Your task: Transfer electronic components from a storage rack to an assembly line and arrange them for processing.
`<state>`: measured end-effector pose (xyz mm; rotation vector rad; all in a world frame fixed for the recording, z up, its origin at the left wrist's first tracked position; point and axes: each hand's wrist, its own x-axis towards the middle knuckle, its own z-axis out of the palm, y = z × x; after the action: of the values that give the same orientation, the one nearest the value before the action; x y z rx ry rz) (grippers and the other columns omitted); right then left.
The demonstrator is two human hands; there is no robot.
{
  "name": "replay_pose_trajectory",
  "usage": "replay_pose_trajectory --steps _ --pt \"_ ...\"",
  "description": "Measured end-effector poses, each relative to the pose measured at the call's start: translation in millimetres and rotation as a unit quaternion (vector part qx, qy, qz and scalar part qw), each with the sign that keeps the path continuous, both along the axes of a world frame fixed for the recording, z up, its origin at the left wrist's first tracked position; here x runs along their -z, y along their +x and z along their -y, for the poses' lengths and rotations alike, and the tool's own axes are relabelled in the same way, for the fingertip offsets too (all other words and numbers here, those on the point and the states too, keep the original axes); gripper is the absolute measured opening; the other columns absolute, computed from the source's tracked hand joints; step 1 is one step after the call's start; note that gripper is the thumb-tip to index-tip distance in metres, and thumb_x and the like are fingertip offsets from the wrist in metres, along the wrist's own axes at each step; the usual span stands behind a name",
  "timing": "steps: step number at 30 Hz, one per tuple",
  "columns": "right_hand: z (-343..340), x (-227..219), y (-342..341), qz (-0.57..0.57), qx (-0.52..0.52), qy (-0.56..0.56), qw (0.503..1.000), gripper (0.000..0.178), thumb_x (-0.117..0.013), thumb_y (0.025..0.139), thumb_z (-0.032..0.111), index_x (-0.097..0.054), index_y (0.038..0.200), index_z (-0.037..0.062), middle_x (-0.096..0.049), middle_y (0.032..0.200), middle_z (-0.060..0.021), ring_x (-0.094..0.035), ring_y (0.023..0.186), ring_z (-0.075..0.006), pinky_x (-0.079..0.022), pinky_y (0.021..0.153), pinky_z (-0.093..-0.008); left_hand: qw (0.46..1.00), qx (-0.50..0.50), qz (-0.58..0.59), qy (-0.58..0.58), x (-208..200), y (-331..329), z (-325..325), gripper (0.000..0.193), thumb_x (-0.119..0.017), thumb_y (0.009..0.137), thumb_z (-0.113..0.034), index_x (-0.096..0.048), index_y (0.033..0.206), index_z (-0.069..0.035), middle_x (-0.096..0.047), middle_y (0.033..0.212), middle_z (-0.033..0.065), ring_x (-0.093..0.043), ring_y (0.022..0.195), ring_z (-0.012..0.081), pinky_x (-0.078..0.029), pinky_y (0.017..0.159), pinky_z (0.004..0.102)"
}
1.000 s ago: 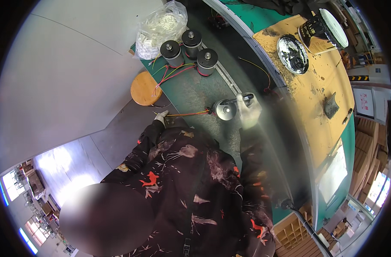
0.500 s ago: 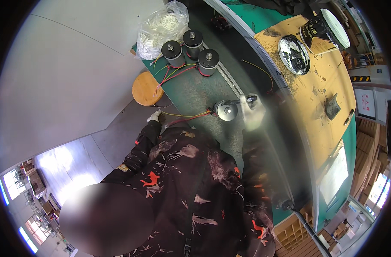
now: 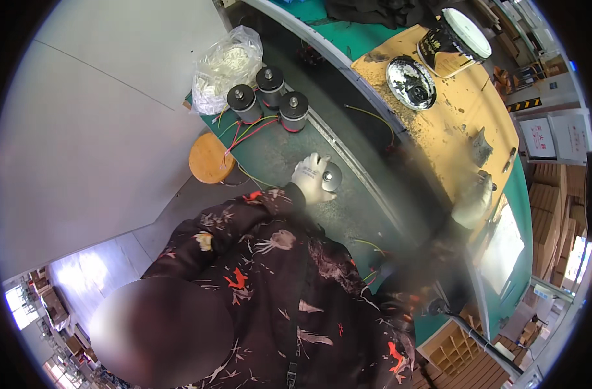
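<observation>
My left hand [image 3: 310, 179], in a white glove, wraps round the side of a small electric motor [image 3: 333, 176] that stands upright on the green bench. The motor's silver end face and shaft point up. My right hand [image 3: 474, 200], also gloved and blurred by motion, is over the yellow board [image 3: 461, 129] at the right. Its fingers are closed around something dark, mostly hidden, which I cannot make out. Three more motors with black tops stand at the far left of the bench, one of them a nearer motor [image 3: 294, 111], with red, yellow and green wires trailing toward me.
A clear plastic bag [image 3: 228, 71] of white pieces lies behind the motors. On the yellow board are a bucket [image 3: 455, 42], a black-smeared lid [image 3: 410, 82], a curved grey piece [image 3: 482, 148] and a black pen [image 3: 509, 160]. A metal rail [image 3: 348, 155] crosses the bench. A round wooden stool [image 3: 211, 158] stands left.
My left hand has come from the wires onto the motor. My right hand has left the motor with a dark thing and swung right to the yellow board. The view has shifted.
</observation>
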<state>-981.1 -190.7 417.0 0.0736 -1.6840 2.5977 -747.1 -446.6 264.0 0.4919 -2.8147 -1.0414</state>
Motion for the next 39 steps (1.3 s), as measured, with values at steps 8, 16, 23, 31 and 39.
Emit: replay_pose_trajectory --steps 8,16,23,31,39 --pt "-20 3 7 -0.067 0.006 0.078 0.995 0.027 -0.059 0.095 0.027 -0.061 0.096 0.0001 -0.053 0.062 -0.0024 -0.043 0.047 -0.0082 -0.032 0.043 -0.0207 0.994 -0.104 0.023 -0.035 20 -8 4 0.086 -0.085 0.049 -0.037 -0.052 0.119 0.000 -0.046 0.114 0.0196 -0.052 0.107 0.0361 -0.047 0.092 0.0433" --pt "-18 8 3 -0.050 -0.013 0.074 0.996 0.029 -0.056 0.096 0.033 -0.061 0.101 0.0051 -0.053 0.067 -0.0010 -0.043 0.053 -0.0061 -0.030 0.047 -0.0206 0.953 -0.290 0.068 -0.062 16 -10 116 0.084 -0.085 0.050 -0.036 -0.054 0.118 0.001 -0.047 0.118 0.0174 -0.052 0.111 0.0319 -0.047 0.095 0.0379" --pt "-26 3 6 -0.007 0.069 -0.017 0.997 0.019 -0.065 0.091 0.026 -0.061 0.096 0.0079 -0.055 0.066 0.0006 -0.045 0.048 -0.0069 -0.031 0.042 -0.0205 0.956 -0.249 -0.088 -0.124 15 -4 114 0.077 -0.087 0.054 -0.028 -0.057 0.121 -0.005 -0.058 0.121 0.0149 -0.053 0.115 0.0331 -0.043 0.099 0.0432" --pt "-25 3 1 -0.021 0.030 -0.045 0.998 0.023 -0.062 0.092 0.028 -0.057 0.094 0.0055 -0.052 0.063 0.0007 -0.044 0.048 -0.0064 -0.030 0.043 -0.0202 0.986 0.112 0.127 -0.010 142 -70 -31 0.080 -0.077 0.068 -0.036 -0.047 0.133 -0.001 -0.049 0.132 0.0242 -0.046 0.125 0.0386 -0.040 0.105 0.0427" --pt "-18 -6 3 0.001 0.049 -0.138 0.989 0.025 -0.061 0.093 0.028 -0.057 0.095 0.0039 -0.054 0.067 -0.0021 -0.046 0.052 -0.0091 -0.033 0.047 -0.0224 0.942 0.311 0.070 -0.104 115 -241 -161 0.068 -0.069 0.072 -0.030 -0.049 0.133 -0.006 -0.049 0.135 0.0216 -0.048 0.123 0.0378 -0.042 0.102 0.0443"
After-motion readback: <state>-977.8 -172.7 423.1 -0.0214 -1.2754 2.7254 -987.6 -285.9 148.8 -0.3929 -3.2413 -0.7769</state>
